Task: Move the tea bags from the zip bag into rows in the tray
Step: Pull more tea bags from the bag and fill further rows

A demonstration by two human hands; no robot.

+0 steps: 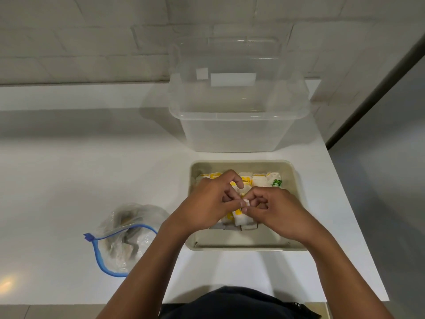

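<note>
Tray [296,203] holds tea bags [259,180]; zip bag [128,236] open.

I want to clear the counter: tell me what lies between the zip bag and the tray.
In the head view, only the left forearm crosses above that stretch; the white counter between the zip bag and the tray is otherwise bare.

The person's left hand [211,199] and right hand [273,212] cover most of the white and yellow paper tea bags [259,179] in the shallow beige tray [243,246]; their number cannot be told. What fills the crumpled clear zip bag with a blue seal [124,236] is blurred. Both forearms are cut off by the bottom edge.
</note>
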